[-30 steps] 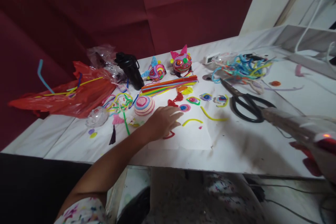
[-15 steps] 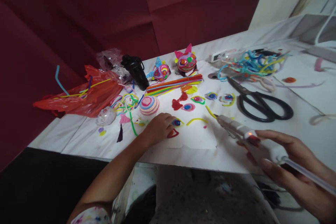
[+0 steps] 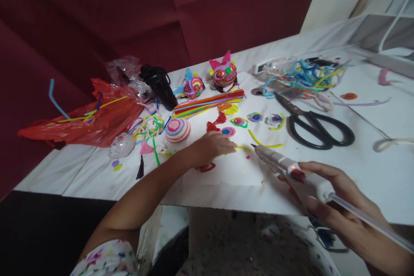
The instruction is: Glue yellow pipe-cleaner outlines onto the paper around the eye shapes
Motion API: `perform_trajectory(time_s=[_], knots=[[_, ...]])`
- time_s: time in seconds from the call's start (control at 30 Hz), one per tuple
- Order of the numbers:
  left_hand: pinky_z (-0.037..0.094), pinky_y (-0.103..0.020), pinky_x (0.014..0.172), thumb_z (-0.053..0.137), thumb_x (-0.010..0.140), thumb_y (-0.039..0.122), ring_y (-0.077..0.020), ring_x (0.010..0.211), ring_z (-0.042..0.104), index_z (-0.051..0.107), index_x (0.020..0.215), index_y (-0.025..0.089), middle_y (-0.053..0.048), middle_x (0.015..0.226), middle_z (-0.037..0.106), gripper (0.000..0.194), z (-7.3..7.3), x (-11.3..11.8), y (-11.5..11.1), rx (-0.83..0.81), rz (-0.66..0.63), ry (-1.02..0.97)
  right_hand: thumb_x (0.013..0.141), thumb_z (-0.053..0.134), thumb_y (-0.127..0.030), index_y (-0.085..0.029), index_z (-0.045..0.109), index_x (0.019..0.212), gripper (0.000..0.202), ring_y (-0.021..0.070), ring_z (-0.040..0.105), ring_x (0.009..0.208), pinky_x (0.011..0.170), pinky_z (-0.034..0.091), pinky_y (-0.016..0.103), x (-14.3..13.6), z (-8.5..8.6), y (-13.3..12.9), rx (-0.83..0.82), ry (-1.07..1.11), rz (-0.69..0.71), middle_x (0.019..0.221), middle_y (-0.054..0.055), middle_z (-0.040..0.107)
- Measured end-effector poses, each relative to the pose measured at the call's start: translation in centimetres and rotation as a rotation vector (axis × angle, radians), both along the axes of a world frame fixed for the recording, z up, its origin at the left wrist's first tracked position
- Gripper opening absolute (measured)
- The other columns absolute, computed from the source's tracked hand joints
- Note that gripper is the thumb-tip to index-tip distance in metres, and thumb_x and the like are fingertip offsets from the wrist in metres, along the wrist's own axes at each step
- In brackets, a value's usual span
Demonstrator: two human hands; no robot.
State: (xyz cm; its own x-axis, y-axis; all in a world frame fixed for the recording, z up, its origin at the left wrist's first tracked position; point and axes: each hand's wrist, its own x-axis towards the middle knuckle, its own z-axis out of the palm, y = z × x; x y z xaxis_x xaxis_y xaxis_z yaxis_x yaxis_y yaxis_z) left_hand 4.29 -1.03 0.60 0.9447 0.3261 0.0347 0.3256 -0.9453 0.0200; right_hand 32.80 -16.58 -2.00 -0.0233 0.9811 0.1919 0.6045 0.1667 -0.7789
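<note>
My right hand (image 3: 336,198) is wrapped round a white glue gun (image 3: 291,170) with a small orange light and a glue stick out of its back. Its nozzle points left, close to a curved yellow strip (image 3: 267,145) on the white paper (image 3: 237,174). Fingers stretched to the right, my left hand (image 3: 215,148) reaches over the paper at one end of another yellow strip (image 3: 244,148). Whether its fingertips grip that strip is unclear. A red piece (image 3: 207,167) lies partly under this hand. Colourful eye shapes (image 3: 239,122) lie beyond it.
Large black scissors (image 3: 318,127) lie right of the paper. Behind are a tangle of coloured strips (image 3: 313,77), a decorated pink-eared head (image 3: 224,73), a bundle of strips (image 3: 208,103) and a black bottle (image 3: 160,86). A striped ball (image 3: 177,130) and red plastic bag (image 3: 106,116) lie left.
My left hand has moved right, from the blue-centred eye shape to the yellow strip, and now covers that eye. The glue gun has shifted slightly left, and the view has turned a little.
</note>
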Motion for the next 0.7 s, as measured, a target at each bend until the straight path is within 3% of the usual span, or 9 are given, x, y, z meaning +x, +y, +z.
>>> perform_trajectory(time_s=[0.13,0.27,0.43,0.57,0.7], knots=[[0.039,-0.042,0.103,0.043,0.098,0.016,-0.0230,0.124,0.053,0.063,0.119,0.019,-0.006,0.131,0.063,0.029,-0.4,-0.5,0.5,-0.032,0.014,-0.005,0.079,0.061,-0.049,-0.043,0.047,0.120,0.043,0.0145,0.057,0.040,0.032,0.045,0.026,0.7,-0.5,0.3,-0.011,0.113,0.026,0.106,-0.001,0.073],[0.039,-0.038,0.105,0.042,0.096,0.011,-0.0200,0.124,0.054,0.062,0.119,0.020,-0.006,0.129,0.063,0.032,-0.2,-0.8,0.4,-0.081,0.048,-0.029,0.075,0.064,-0.049,-0.042,0.054,0.117,0.043,0.0178,0.066,0.054,0.040,0.050,0.024,0.6,-0.5,0.6,0.060,0.082,-0.016,0.103,-0.003,0.074],[0.044,-0.036,0.098,0.048,0.095,0.019,-0.0205,0.113,0.059,0.064,0.111,0.017,-0.009,0.118,0.067,0.023,1.4,-0.9,-0.2,-0.107,0.250,-0.101,0.070,0.069,-0.047,-0.044,0.058,0.111,0.042,0.0191,0.068,0.061,0.046,0.053,0.025,-0.2,0.1,0.8,0.010,0.220,-0.067,0.097,-0.004,0.075],[0.046,-0.034,0.085,0.060,0.089,0.034,-0.0216,0.094,0.061,0.066,0.092,0.015,-0.007,0.095,0.066,0.020,1.9,0.2,-0.7,-0.051,0.406,-0.030,0.065,0.074,-0.043,-0.043,0.061,0.105,0.043,0.0258,0.071,0.088,0.059,0.058,0.028,-0.8,0.7,0.6,-0.085,0.397,-0.099,0.100,-0.003,0.074],[0.043,-0.033,0.077,0.061,0.088,0.038,-0.0218,0.087,0.059,0.063,0.081,0.014,-0.007,0.088,0.063,0.025,1.6,2.4,-0.9,0.014,0.444,0.067,0.060,0.076,-0.041,-0.039,0.063,0.100,0.043,0.0259,0.070,0.087,0.053,0.056,0.025,-1.1,1.1,0.5,-0.099,0.447,-0.132,0.096,0.000,0.074]])
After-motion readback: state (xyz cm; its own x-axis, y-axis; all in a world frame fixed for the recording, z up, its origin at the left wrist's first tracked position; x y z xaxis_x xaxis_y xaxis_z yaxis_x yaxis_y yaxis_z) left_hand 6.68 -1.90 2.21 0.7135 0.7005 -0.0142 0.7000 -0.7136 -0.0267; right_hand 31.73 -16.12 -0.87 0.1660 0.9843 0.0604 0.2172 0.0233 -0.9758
